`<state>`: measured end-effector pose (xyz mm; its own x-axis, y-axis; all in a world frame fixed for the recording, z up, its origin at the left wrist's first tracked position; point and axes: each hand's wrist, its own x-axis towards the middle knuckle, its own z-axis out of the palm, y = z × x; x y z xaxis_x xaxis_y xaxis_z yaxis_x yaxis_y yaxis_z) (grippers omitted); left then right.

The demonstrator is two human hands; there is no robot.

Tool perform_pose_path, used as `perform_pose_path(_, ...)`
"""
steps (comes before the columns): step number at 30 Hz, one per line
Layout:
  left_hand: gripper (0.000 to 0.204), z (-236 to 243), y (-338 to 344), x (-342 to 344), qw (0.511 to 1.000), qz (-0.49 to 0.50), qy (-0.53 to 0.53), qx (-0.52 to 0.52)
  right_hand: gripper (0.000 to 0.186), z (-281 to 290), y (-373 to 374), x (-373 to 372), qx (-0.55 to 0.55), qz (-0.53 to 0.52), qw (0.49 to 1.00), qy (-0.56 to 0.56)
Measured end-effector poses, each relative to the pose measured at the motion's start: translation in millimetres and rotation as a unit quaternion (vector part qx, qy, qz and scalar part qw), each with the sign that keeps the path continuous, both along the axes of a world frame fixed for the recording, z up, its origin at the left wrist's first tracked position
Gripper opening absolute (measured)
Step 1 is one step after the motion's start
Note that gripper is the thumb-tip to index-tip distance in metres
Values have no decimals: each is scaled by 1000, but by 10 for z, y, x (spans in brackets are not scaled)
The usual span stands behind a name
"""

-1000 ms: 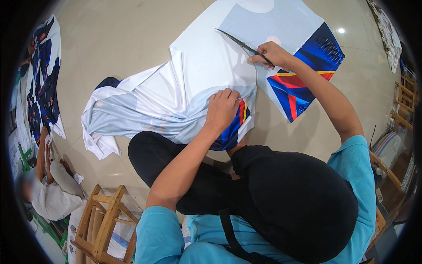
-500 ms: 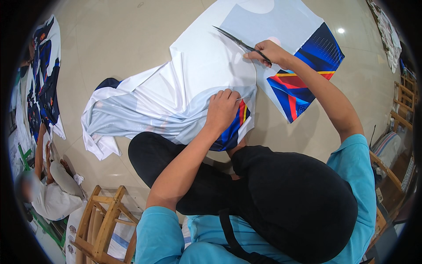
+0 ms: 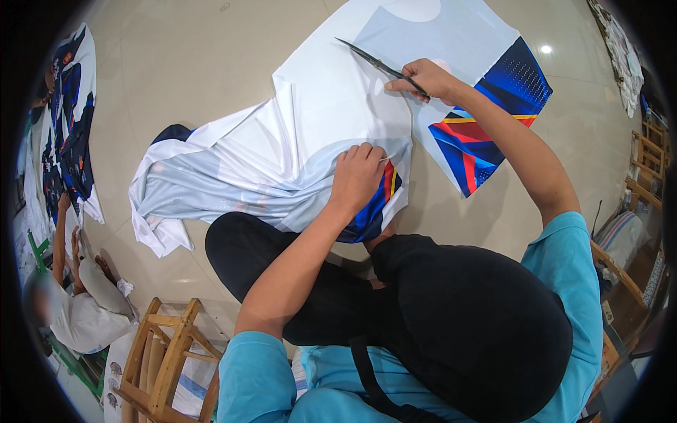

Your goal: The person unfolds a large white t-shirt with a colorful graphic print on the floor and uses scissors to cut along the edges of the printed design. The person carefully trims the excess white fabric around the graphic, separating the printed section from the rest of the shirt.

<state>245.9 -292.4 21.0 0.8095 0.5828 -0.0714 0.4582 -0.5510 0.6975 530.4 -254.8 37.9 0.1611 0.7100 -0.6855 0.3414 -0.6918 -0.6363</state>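
Observation:
A large sheet of white fabric [image 3: 317, 92] with blue, red and yellow printed parts lies spread over the floor, its near left end bunched in folds. My left hand [image 3: 358, 176] is closed on the fabric beside its red and yellow stripe, close to my leg. In my right hand [image 3: 430, 81] is a pair of dark scissors [image 3: 370, 59], fingers wrapped round the handles. The blades look closed and point up and left, over the white cloth. Right of the cut edge lies a fabric panel [image 3: 515, 77] with a dark blue, dotted pattern.
Shiny beige floor tiles [image 3: 190, 63] surround the cloth. At lower left stands a wooden stool [image 3: 166, 359]. A co-worker [image 3: 92, 321] sits at the left edge, arms reaching toward dark patterned cloth [image 3: 74, 134]. Wooden frames [image 3: 645, 158] and a sack [image 3: 624, 240] line the right edge.
My right hand and the scissors have shifted slightly up and to the left. My left hand stays in place on the fabric. The co-worker's arm has moved slightly.

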Motion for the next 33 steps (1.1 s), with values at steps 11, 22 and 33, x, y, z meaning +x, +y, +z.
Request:
perform_pose_path(11,13,-15,-2,-4,1000,7,-12,5,52,4,236,-91,11,-19,1000,5)
perform_pose_path(22,13,-48,-16,-6,1000,7,-2,-1,45,-52,500,-98,29,28,999,5)
perform_pose_path(33,32,104,-16,-59,999,-22,26,21,47,-59,823,-404,63,-27,996,59)
